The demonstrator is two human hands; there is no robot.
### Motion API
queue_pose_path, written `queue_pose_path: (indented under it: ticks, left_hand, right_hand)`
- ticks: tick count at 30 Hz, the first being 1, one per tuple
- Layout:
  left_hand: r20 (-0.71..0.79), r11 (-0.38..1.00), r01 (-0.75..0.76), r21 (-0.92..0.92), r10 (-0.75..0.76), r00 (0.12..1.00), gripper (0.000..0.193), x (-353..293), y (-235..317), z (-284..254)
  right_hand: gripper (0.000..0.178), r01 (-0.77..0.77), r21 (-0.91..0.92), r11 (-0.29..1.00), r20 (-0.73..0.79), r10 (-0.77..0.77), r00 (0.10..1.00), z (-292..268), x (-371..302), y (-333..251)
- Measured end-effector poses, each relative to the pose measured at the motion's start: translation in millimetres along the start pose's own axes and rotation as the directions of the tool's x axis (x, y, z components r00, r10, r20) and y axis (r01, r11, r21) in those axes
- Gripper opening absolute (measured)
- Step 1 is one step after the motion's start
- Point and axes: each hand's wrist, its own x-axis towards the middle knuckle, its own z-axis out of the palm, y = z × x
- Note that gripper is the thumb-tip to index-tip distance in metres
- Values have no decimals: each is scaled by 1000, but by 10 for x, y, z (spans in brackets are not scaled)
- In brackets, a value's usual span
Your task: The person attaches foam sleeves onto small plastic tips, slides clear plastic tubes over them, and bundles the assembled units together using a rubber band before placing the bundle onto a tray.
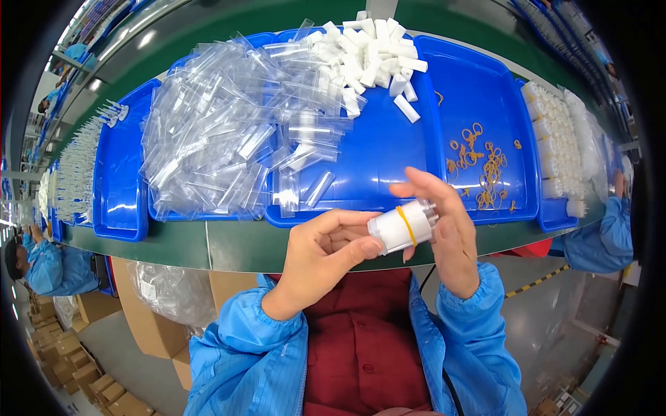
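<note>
Over the front edge of the bench, my left hand [320, 258] is closed on the left end of a bundle of white and clear tubes [394, 231]. A yellow rubber band wraps around the bundle, which lies tilted, its right end slightly higher. Narrow clear tips stick out at that right end. My right hand [451, 232] is beside those tips, palm toward them, with its fingers stretched out and apart; whether it touches the tips I cannot tell. Past the hands, loose rubber bands [491, 168] lie in a blue tray [479, 76].
A large heap of clear plastic tubes [208, 132] and a pile of white foam-like pieces [374, 52] fill blue trays ahead. Rows of white-tipped pieces [80, 166] stand at far left, stacked white bundles [551, 139] at right. Other people [596, 236] sit on both sides.
</note>
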Motion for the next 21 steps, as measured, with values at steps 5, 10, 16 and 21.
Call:
queue_pose_path:
  ticks: [5,10,16,21]
  left_hand:
    - [120,986,115,-124,-101,988,29,17,15,-10]
    - [163,991,126,-37,-118,980,29,16,20,-16]
    - [222,988,150,49,-157,962,32,42,20,-25]
    - [259,988,132,82,-149,954,38,48,7,-9]
  right_hand:
    - [52,2,-154,988,-3,-2,1000,-129,10,32]
    - [39,-93,-55,994,-110,87,990,-112,44,15]
    - [31,-123,-84,989,-132,111,985,-154,53,21]
    - [25,-193,-114,975,-161,174,972,-139,70,-78]
